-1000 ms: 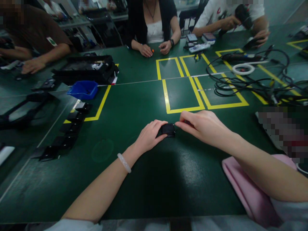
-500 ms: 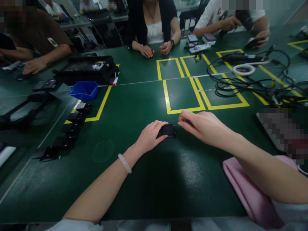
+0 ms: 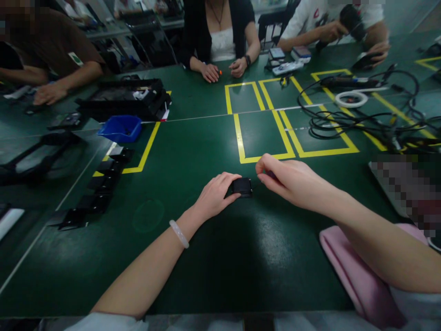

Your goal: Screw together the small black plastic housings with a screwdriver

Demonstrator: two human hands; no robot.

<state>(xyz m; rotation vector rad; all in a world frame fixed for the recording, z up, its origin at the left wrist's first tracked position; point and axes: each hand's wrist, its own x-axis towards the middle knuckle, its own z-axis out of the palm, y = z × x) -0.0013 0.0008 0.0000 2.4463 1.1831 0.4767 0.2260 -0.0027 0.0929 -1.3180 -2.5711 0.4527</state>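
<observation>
A small black box-shaped part point(image 3: 242, 187) rests on the green table in front of me. My left hand point(image 3: 217, 192), with a pale bangle at the wrist, grips its left end between thumb and fingers. Just to the right and slightly above, my right hand point(image 3: 280, 177) is closed in a pinch, apart from the part. Whatever lies between those fingertips is hidden. To the left stands a slanting row of similar black parts point(image 3: 94, 202), with a blue bin point(image 3: 120, 128) behind them.
Black trays point(image 3: 120, 99) are stacked at the back left. Coiled black cables point(image 3: 344, 122) lie at the right, beyond a pink cloth point(image 3: 358, 271) near my right forearm. Yellow tape point(image 3: 268, 158) marks rectangles on the table. Other people sit across from me and at the left.
Both hands keep nearly the same pose. My right hand sits a touch higher and farther right, with a slightly wider gap to the black part.
</observation>
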